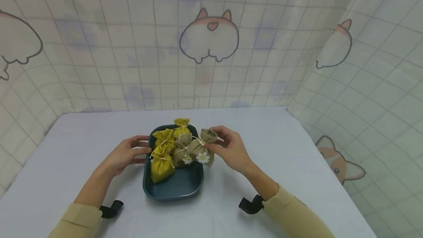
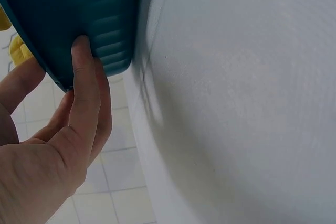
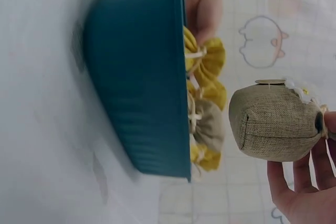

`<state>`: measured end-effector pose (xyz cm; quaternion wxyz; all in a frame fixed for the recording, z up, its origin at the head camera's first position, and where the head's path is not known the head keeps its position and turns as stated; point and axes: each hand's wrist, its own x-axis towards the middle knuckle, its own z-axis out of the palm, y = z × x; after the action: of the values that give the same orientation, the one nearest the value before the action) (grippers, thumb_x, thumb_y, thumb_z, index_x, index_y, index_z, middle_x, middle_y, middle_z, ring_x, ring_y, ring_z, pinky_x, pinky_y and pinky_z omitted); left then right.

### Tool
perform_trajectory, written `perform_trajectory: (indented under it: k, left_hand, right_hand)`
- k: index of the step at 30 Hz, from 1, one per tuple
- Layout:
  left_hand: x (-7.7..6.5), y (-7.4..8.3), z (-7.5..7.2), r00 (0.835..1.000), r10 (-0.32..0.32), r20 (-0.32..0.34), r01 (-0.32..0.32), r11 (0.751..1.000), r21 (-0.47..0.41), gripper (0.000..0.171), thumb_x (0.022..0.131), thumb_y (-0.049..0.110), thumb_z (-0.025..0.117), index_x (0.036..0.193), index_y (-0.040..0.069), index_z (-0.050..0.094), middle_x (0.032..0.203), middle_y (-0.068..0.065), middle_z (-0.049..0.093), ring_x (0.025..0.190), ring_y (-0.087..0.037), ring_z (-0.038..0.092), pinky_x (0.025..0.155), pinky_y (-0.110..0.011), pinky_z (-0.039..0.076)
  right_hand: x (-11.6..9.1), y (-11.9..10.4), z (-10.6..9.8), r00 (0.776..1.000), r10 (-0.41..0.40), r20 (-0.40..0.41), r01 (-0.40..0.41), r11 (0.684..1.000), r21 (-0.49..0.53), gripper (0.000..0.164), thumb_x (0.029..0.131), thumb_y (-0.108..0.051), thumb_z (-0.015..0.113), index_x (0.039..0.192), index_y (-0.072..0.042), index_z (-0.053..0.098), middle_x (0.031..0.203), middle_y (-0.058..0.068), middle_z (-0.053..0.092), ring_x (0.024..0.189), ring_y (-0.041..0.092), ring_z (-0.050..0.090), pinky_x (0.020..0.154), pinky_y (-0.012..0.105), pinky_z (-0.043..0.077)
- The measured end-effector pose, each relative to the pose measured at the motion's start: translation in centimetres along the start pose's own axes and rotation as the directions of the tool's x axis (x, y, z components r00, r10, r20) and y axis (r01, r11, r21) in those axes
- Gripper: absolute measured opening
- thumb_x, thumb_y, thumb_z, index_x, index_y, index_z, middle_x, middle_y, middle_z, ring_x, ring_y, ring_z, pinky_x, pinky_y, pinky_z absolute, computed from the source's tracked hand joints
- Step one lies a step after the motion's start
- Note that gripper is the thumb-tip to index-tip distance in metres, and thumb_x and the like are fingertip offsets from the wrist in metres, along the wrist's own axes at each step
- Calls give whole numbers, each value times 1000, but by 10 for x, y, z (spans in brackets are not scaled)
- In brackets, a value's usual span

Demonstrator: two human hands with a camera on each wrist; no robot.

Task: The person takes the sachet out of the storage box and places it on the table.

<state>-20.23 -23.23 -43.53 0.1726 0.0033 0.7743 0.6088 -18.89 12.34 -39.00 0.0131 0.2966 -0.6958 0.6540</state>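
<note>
A dark teal tray (image 1: 183,184) with raised sides stands on the table. My left hand (image 1: 123,153) holds its left side, thumb at the rim and fingertips against the outer wall, as the left wrist view shows. My right hand (image 1: 232,151) pinches the gathered neck of a tan drawstring pouch (image 1: 198,153) with a white daisy on it. This pouch (image 3: 278,124) hangs above and beside the tray's right rim, apart from it in the right wrist view. Inside the tray sit another tan pouch (image 1: 180,153) with a daisy and three yellow pouches (image 1: 162,168).
A white cloth covers the table (image 1: 264,135). Behind and at the sides hangs a checked curtain (image 1: 158,47) printed with cartoon dogs. Black straps (image 1: 251,205) stick out near both wrists. The pouches lie towards the tray's far and left parts; its near right floor is bare.
</note>
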Motion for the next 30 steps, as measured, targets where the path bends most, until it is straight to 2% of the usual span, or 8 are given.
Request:
perform_trajectory:
  k: [7,13,20,30]
  left_hand:
    - [-1,-2,1,1000,-8,-4,8,1000,7,67,100,13,68,156,-2,34,145,-29,42,118,-34,60,92,-45,58]
    - [-1,-1,1,1000,3,13,-3,1000,0,66,101,14,66,156,-3,32,146,-29,41,119,-34,59,94,-45,57]
    - [-2,-1,-5,999,13,35,-13,1000,15,64,102,12,63,156,-5,32,147,-29,42,121,-34,58,95,-44,56]
    - [0,0,-5,999,-6,43,6,1000,3,66,101,12,65,156,-4,31,146,-28,43,120,-33,59,96,-45,56]
  right_hand:
    - [4,-1,-28,997,-39,-63,38,999,-16,31,90,11,70,121,9,63,117,19,66,108,22,63,96,35,55]
    - [7,7,-52,992,-42,-121,33,997,-74,30,91,9,70,120,7,64,117,17,66,109,22,63,95,34,56]
    - [12,22,-74,987,-4,-163,-16,992,-122,29,94,5,70,122,7,63,119,17,66,111,21,62,94,31,56]
    - [23,55,-107,959,91,-269,-134,980,-144,32,96,3,69,126,10,60,125,24,63,112,16,61,91,23,54]
